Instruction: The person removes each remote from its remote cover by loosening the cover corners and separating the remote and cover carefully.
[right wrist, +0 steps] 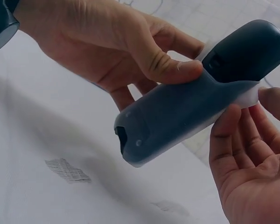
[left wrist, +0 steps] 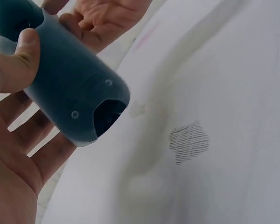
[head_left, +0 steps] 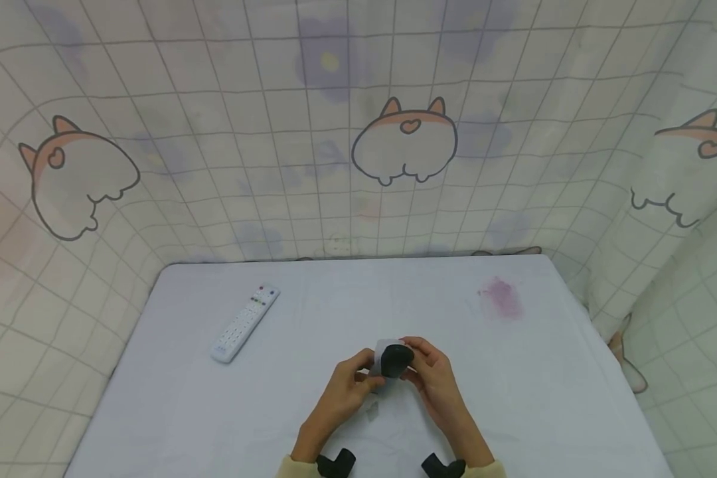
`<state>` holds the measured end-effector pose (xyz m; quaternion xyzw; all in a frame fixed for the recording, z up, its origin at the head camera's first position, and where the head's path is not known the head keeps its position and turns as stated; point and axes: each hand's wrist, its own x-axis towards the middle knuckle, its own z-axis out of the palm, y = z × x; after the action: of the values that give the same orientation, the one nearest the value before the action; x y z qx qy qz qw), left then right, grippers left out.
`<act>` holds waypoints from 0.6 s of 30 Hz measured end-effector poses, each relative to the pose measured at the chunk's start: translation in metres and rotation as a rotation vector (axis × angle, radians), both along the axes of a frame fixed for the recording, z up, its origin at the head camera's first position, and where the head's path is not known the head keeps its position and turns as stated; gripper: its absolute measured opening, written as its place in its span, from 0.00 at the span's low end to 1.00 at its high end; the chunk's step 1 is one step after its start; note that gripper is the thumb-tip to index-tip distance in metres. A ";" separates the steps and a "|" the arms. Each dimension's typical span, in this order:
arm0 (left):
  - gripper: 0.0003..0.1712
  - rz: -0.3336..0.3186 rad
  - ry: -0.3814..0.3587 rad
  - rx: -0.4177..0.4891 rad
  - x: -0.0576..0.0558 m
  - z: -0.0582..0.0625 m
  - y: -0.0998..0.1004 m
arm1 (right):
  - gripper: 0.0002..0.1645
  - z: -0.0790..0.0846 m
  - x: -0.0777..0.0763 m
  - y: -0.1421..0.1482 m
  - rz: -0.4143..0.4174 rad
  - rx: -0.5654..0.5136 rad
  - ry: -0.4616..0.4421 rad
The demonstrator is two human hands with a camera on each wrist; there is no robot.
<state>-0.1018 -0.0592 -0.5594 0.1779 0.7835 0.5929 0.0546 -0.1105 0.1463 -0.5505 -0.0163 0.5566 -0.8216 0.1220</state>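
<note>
A dark remote control point(right wrist: 252, 50) with a rounded end sits partway inside a translucent sleeve point(right wrist: 177, 109), its bare end sticking out. In the head view the dark end of the remote point(head_left: 396, 360) faces up between both hands. My left hand point(head_left: 343, 392) grips the sleeve, thumb on the near face and fingers behind, as the left wrist view shows. At the sleeve's open edge, my right hand point(right wrist: 259, 154) pinches the rim between thumb and fingers. The sleeve's far end has a cutout and two small round bumps. The remote's button face is hidden.
A white remote control point(head_left: 246, 323) lies on the left part of the white-covered table point(head_left: 311, 299). Toward the back right the cloth has a pink stain point(head_left: 503, 297). A patterned curtain point(head_left: 215, 153) surrounds the back and sides.
</note>
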 end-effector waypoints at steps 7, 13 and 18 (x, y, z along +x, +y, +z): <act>0.17 0.090 0.027 0.011 0.000 -0.007 0.004 | 0.08 -0.002 0.005 0.001 0.014 0.066 0.035; 0.16 0.156 0.056 0.031 0.000 -0.014 0.008 | 0.09 -0.007 0.008 -0.002 -0.022 0.106 0.034; 0.17 0.196 0.039 0.064 0.000 -0.018 0.011 | 0.11 -0.007 0.008 -0.007 -0.075 0.146 0.008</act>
<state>-0.1017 -0.0484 -0.5772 0.1133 0.7787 0.6166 -0.0247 -0.1026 0.1394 -0.5580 0.0101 0.6157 -0.7828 0.0897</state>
